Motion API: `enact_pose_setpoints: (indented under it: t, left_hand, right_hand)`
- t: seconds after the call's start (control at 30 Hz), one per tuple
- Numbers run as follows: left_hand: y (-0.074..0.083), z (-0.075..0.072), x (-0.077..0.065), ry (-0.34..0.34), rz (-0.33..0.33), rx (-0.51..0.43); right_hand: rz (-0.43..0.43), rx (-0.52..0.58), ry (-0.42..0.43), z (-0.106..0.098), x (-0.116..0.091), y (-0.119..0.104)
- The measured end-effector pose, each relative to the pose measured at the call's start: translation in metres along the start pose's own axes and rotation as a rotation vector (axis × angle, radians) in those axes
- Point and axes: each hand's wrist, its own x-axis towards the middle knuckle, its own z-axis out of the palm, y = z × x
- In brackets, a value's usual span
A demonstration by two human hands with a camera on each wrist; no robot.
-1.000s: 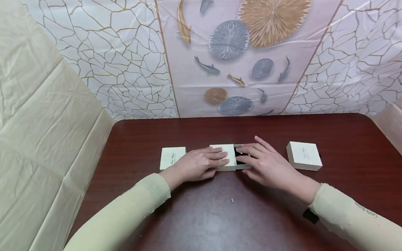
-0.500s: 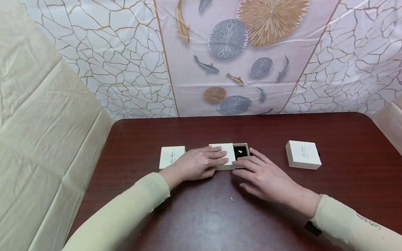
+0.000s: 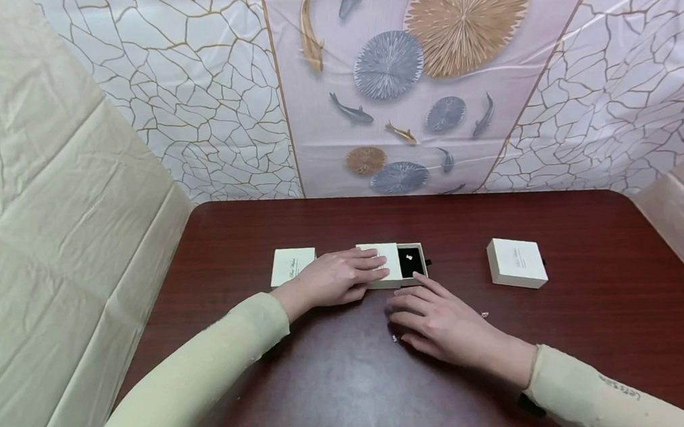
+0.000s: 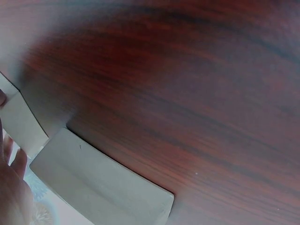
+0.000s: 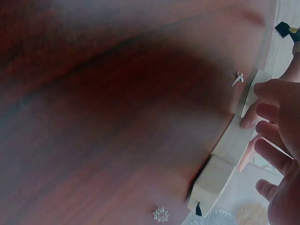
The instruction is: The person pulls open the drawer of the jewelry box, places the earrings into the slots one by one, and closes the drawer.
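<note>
My left hand [image 3: 343, 278] rests on the white sleeve of the middle small box [image 3: 392, 263], fingers laid across its top and thumb at the front side. The box's drawer [image 3: 408, 269] is slid out to the right. On its black lining lies a small shiny ornament [image 3: 409, 257]. My right hand [image 3: 443, 323] hovers in front of the drawer, fingers loosely bent and holding nothing. Close by its thumb, a small silvery stud earring [image 3: 395, 338] lies on the table, its post plain in the right wrist view. Another silvery piece [image 5: 160, 214] lies right of that hand.
A closed white box [image 3: 293, 266] with print on its lid stands left of the middle box, partly behind the left hand. Another closed box [image 3: 516, 263] stands at the right. The dark red table [image 3: 440, 218] backs onto a patterned cloth [image 3: 398, 154].
My right hand has drawn back from the drawer toward the front, uncovering the black lining and ornament. The silvery piece at right has come into view. My left hand has stayed on the box.
</note>
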Motion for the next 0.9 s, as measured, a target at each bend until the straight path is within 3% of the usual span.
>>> enact_pose_setpoints:
  t: [0.53, 0.9]
  left_hand:
    - [0.000, 0.000, -0.001, -0.010, -0.007, -0.001]
    - [0.001, -0.001, 0.000, -0.018, -0.004, 0.003]
  right_hand:
    - [-0.077, 0.009, 0.017, 0.017, 0.000, -0.006]
    - [-0.070, 0.014, 0.028, 0.022, 0.004, -0.007]
